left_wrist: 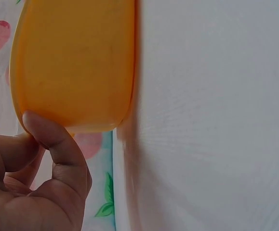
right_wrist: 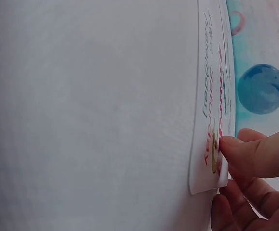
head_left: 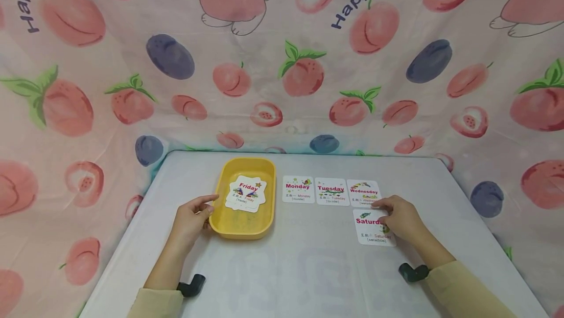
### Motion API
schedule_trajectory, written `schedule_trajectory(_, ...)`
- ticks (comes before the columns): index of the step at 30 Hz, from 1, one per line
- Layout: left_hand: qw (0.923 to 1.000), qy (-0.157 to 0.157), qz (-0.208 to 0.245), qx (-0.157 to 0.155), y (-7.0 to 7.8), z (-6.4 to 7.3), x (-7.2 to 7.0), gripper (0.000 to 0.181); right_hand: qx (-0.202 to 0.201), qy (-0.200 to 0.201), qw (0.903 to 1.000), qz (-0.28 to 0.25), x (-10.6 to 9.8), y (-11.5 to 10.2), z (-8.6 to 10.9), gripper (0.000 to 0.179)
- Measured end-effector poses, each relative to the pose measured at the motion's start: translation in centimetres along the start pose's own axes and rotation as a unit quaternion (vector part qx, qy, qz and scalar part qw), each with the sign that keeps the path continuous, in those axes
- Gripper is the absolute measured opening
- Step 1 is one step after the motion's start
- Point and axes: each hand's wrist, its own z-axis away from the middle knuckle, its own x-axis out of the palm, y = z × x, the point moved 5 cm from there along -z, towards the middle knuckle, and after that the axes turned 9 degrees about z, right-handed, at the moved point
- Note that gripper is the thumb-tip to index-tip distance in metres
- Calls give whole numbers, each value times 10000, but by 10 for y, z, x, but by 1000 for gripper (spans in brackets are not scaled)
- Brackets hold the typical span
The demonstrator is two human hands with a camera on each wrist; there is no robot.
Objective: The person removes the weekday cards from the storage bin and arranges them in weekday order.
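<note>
My left hand (head_left: 190,220) pinches the left rim of a yellow plastic tray (head_left: 242,235); the thumb lies against its outer wall in the left wrist view. Inside the tray is a small pile of white scalloped cards, a Friday card (head_left: 246,195) on top. With thumb and fingers my right hand (head_left: 403,219) pinches the right edge of a Saturday card (head_left: 369,234), hiding part of its word. In the right wrist view the thumb (right_wrist: 243,154) lies on the card's printed face. Just above it lies a Wednesday card (head_left: 362,192), close to the right fingertips.
A Monday card (head_left: 298,195) and a Tuesday card (head_left: 331,196) lie left of the Wednesday card in one row. The white table (head_left: 299,274) ends at a fruit-printed cloth (head_left: 264,93) behind. Dark wrist mounts (head_left: 191,286) sit at both sleeves.
</note>
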Motion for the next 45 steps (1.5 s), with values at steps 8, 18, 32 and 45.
schedule_trajectory(8,10000,9,46,-8,0,0,-1,36,179,71,9998,-95,0,0,0,47)
schedule_trajectory(18,10000,58,31,-41,0,-1,0,36,410,-35,9988,-265,-2,-11,-3,57)
schedule_trajectory(32,10000,50,-2,-71,2,1,1,36,-35,26,10000,-69,-2,-43,-17,60)
schedule_trajectory(45,10000,69,-32,-4,2,1,1,35,-537,2,9984,155,8,-79,-26,78)
